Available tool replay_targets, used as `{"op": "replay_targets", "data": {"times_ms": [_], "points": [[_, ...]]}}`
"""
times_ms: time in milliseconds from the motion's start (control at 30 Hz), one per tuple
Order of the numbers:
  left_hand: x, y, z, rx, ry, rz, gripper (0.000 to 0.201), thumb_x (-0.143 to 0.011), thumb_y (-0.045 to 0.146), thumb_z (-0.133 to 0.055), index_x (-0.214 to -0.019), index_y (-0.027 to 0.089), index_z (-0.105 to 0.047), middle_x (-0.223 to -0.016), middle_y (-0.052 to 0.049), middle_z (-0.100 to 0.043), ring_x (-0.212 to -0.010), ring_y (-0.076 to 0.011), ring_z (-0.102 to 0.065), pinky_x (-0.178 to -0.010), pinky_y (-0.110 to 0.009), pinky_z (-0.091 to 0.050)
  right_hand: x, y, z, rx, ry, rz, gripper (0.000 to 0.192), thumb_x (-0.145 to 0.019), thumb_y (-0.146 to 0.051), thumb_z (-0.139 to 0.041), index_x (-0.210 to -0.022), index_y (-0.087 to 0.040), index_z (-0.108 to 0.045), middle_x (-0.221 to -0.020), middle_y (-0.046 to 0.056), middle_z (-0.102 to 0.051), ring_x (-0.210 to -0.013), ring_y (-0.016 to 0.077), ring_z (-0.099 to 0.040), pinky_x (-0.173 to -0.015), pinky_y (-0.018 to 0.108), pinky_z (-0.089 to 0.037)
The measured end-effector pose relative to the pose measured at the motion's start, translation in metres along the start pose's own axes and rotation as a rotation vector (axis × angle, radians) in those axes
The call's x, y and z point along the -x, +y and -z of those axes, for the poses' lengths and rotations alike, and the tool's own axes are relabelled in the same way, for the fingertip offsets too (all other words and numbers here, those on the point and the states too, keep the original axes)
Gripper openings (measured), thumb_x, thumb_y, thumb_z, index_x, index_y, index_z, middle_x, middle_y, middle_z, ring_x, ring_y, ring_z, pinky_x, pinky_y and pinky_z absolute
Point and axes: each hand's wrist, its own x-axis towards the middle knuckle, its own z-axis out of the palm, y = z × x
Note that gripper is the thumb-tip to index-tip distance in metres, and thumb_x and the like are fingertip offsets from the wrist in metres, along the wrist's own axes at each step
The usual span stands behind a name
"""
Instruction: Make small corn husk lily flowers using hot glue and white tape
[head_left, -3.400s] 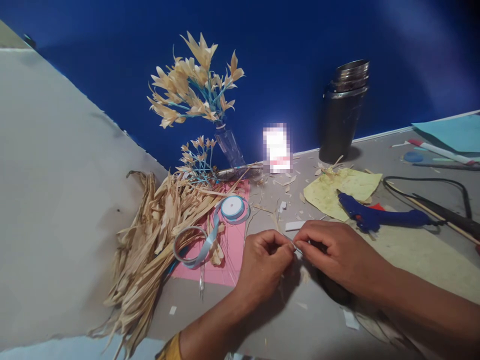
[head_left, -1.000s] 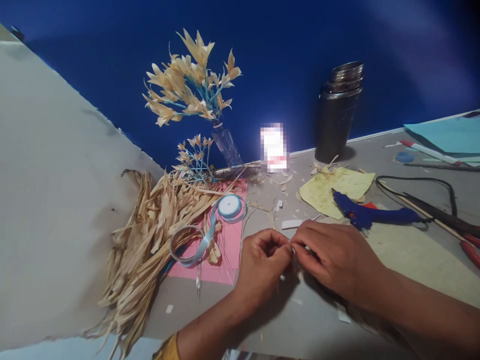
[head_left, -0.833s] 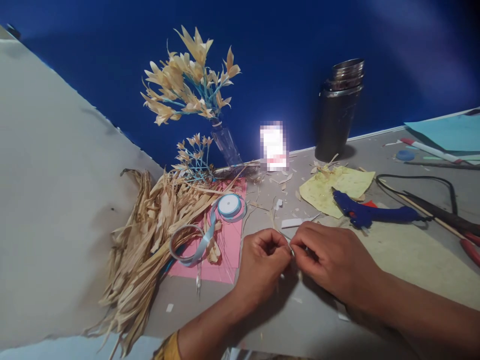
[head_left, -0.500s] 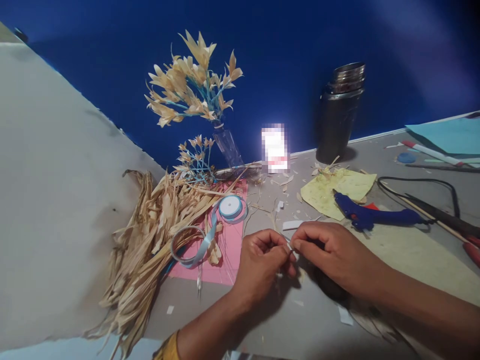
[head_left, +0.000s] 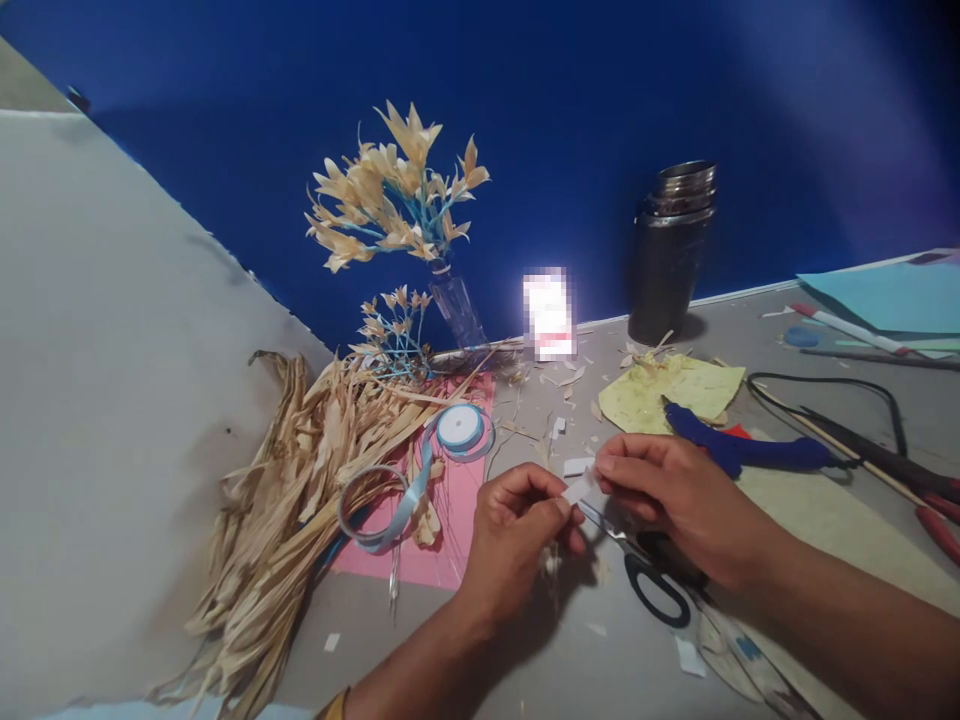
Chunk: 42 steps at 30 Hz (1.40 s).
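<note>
Your left hand (head_left: 517, 535) and right hand (head_left: 667, 495) meet just above the desk (head_left: 525, 640), and between them sits a small white strip (head_left: 579, 489), a bit of tape or paper; which one is too small to tell. Your left fingers (head_left: 561, 506) are pinched narrow on its lower left end, and your right fingers (head_left: 606, 466) are closed on its upper right end. So the strip's long axis runs slantwise, low on the left and rising toward the right, bridging the short gap between your two thumbs. Neither hand is nearer; both are touching it.

Something pale and frayed hangs under your left hand (head_left: 551, 560), likely a scrap of dried husk, though blur hides the detail.

Directly below the strip and partly under your right palm lie black-handled scissors (head_left: 652, 580), blades pointing up toward the strip, handle loop toward you. Just beyond your right knuckles is the blue glue gun (head_left: 750, 452) lying on yellow paper (head_left: 660, 390). To your left, well apart from the strip, are the blue ribbon spool (head_left: 460, 428), the pink sheet (head_left: 450, 520) and the heap of dried husk (head_left: 300, 480).
</note>
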Motion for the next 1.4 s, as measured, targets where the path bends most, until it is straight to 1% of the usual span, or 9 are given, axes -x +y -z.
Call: {"op": "replay_targets", "data": {"times_ms": [133,300,533,800,967,1067,1200,1300,1400], "points": [[-0.002,0.000,0.002,0.093,-0.035,-0.002,0.011,-0.067,0.023,-0.071,-0.074,0.018,-0.065,-0.067,-0.002,-0.067,-0.054,-0.0139,-0.059,-0.057,-0.028,-0.050,-0.002,-0.002,0.002,0.002,0.015,0.029,0.034,-0.080,-0.051,-0.073,-0.072,-0.019,-0.065,-0.048,-0.008,-0.042,-0.044,0.0087,-0.034,-0.044,0.023,-0.024],[-0.004,-0.002,0.005,0.088,-0.057,-0.111,0.027,-0.074,0.043,-0.073,-0.078,0.017,-0.067,-0.078,-0.004,-0.067,-0.056,-0.0137,-0.060,-0.056,-0.028,-0.050,0.000,0.000,0.001,0.158,0.010,0.112,0.029,-0.085,-0.045,-0.069,-0.072,-0.019,-0.067,-0.053,-0.006,-0.047,-0.047,0.0101,-0.038,-0.044,0.024,-0.028],[-0.005,-0.001,0.000,-0.096,0.024,-0.058,0.028,-0.066,0.034,-0.083,-0.064,0.018,-0.060,-0.053,0.001,-0.058,-0.046,-0.0109,-0.054,-0.050,-0.024,-0.044,0.003,0.008,0.003,0.534,0.070,0.435,0.021,-0.093,-0.033,-0.060,-0.077,-0.023,-0.068,-0.068,0.000,-0.064,-0.061,0.0166,-0.056,-0.055,0.028,-0.044],[-0.004,-0.006,-0.007,0.012,0.071,-0.003,0.027,-0.068,0.034,-0.078,-0.065,0.019,-0.055,-0.049,0.003,-0.056,-0.041,-0.0104,-0.051,-0.041,-0.022,-0.043,0.002,0.018,0.002,0.812,0.217,0.964,0.014,-0.096,-0.017,-0.058,-0.087,-0.022,-0.066,-0.085,0.004,-0.072,-0.075,0.0174,-0.069,-0.068,0.028,-0.053],[-0.001,-0.012,-0.010,0.070,0.075,0.008,0.026,-0.071,0.033,-0.074,-0.069,0.019,-0.052,-0.056,0.002,-0.060,-0.041,-0.0102,-0.054,-0.039,-0.020,-0.044,0.004,0.023,0.004,1.071,0.332,1.080,0.015,-0.098,-0.019,-0.059,-0.089,-0.022,-0.071,-0.092,0.008,-0.074,-0.079,0.0200,-0.072,-0.069,0.031,-0.053],[-0.001,-0.013,-0.010,0.080,0.071,0.009,0.026,-0.071,0.033,-0.074,-0.070,0.020,-0.051,-0.056,0.002,-0.060,-0.040,-0.0101,-0.054,-0.037,-0.020,-0.044,0.004,0.026,0.006,1.089,0.277,1.125,0.014,-0.097,-0.016,-0.058,-0.092,-0.021,-0.070,-0.095,0.007,-0.078,-0.085,0.0203,-0.074,-0.077,0.031,-0.057],[-0.002,-0.013,-0.010,0.059,0.054,0.018,0.022,-0.071,0.029,-0.071,-0.069,0.019,-0.052,-0.050,0.004,-0.057,-0.038,-0.0095,-0.052,-0.037,-0.019,-0.043,0.002,0.028,0.006,0.983,0.139,1.069,0.016,-0.097,-0.016,-0.053,-0.089,-0.022,-0.066,-0.095,0.006,-0.080,-0.086,0.0194,-0.077,-0.073,0.029,-0.058],[-0.001,-0.013,-0.009,0.057,0.040,0.017,0.022,-0.070,0.028,-0.072,-0.069,0.020,-0.052,-0.049,0.004,-0.057,-0.039,-0.0097,-0.052,-0.039,-0.020,-0.045,0.003,0.024,0.004,0.865,0.061,0.827,0.019,-0.097,-0.021,-0.049,-0.086,-0.022,-0.065,-0.090,0.005,-0.080,-0.068,0.0166,-0.074,-0.060,0.027,-0.055],[0.002,-0.012,-0.009,0.057,0.014,0.014,0.022,-0.070,0.028,-0.072,-0.069,0.020,-0.052,-0.049,0.003,-0.058,-0.041,-0.0102,-0.053,-0.041,-0.021,-0.046,0.005,0.017,0.003,0.667,0.030,0.513,0.020,-0.097,-0.031,-0.050,-0.088,-0.023,-0.066,-0.069,0.000,-0.074,-0.050,0.0146,-0.064,-0.047,0.025,-0.047]]}}
